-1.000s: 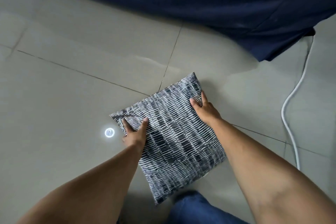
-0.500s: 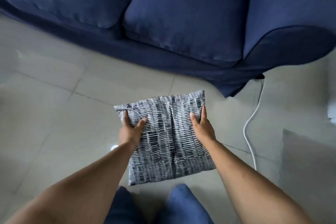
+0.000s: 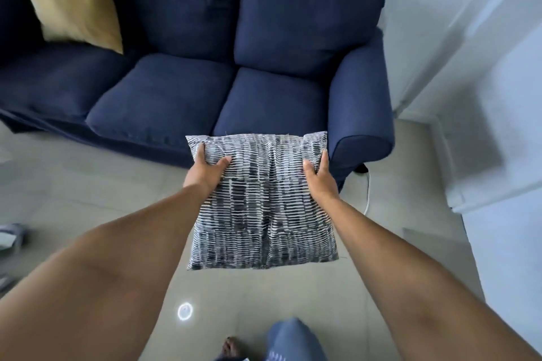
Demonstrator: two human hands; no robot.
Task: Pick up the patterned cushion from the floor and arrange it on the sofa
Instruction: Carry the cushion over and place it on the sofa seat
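The patterned cushion, black and white with broken stripes, hangs in the air in front of me, off the floor. My left hand grips its upper left edge, thumb on the front face. My right hand grips the upper right edge the same way. The navy blue sofa stands just beyond the cushion, its right seat and armrest closest to the cushion's top edge.
A yellow cushion leans on the sofa's back at the left. A white cable runs over the tiled floor by the armrest. White wall and door frame stand at the right. My knee and bare foot show below.
The cushion has come up off the floor with both hands on it and now hangs level in front of the sofa. My view has tilted up, showing the whole sofa.
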